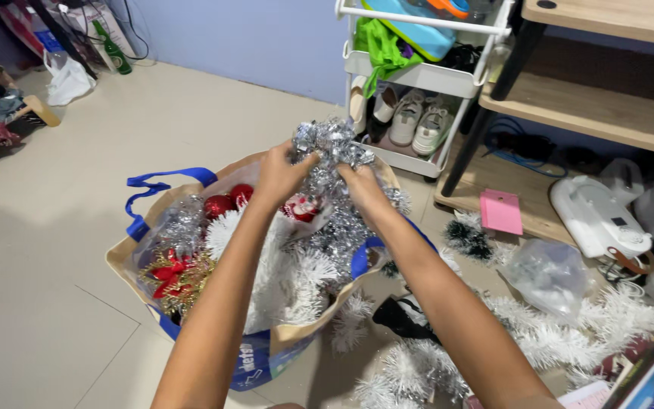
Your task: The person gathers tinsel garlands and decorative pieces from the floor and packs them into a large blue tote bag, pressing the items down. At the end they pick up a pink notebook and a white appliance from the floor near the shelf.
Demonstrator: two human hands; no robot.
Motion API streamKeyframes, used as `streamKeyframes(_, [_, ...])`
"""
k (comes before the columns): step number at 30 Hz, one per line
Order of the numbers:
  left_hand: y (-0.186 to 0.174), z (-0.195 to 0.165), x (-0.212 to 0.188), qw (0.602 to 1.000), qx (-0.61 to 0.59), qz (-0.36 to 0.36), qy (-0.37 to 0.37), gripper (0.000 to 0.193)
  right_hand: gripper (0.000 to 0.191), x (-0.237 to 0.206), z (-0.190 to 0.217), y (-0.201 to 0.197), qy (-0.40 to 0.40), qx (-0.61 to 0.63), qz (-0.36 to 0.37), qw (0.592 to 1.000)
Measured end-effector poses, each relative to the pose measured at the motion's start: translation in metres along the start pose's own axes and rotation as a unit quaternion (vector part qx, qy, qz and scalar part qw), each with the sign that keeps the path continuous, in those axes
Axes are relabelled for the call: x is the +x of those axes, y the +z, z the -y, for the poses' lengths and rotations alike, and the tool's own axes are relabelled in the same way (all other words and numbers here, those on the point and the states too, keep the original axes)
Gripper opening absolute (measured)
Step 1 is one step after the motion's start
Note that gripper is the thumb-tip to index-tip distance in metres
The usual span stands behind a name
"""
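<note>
Both hands pinched 1 clump of silver tinsel [332, 144]: the left hand [280, 176] closed on its left side, the right hand [359, 182] on its right, fingers pressed into the strands. The clump was held in the air above the open bag [139, 227], near its far rim.

As a judgement, handling it well meant keeping both grips firm but gentle, drawing the garland up evenly so its strands did not snag the red baubles [228, 201] or the white tinsel [297, 276] below.

The bunched part had no clear long axis; its tail hung down from the hands into the bag, so the garland ran roughly vertical.

Beyond the bag, more white tinsel [554, 333] lay on the floor [54, 303] at the right, and a white cart [418, 79] with shoes [418, 121] stood behind.
</note>
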State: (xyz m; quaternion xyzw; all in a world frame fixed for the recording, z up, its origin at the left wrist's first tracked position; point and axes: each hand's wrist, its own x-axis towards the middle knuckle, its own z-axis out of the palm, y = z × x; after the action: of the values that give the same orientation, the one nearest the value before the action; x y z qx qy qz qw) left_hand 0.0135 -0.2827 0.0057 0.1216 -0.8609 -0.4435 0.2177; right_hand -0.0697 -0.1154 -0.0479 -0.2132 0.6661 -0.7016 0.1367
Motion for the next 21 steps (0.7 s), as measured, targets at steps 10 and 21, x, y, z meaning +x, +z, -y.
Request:
streamKeyframes(10, [-0.107,0.072,-0.045,0.982,0.132,-0.134,-0.001,0.039,0.045,0.040,-0.025,0.096,0.096,-0.114,0.018,0.989])
streamKeyframes(21, [-0.089,0.116,-0.054,0.924,0.364,0.068,0.094,0.051,0.032,0.047,-0.044,0.171,-0.037,-0.369,0.058,0.927])
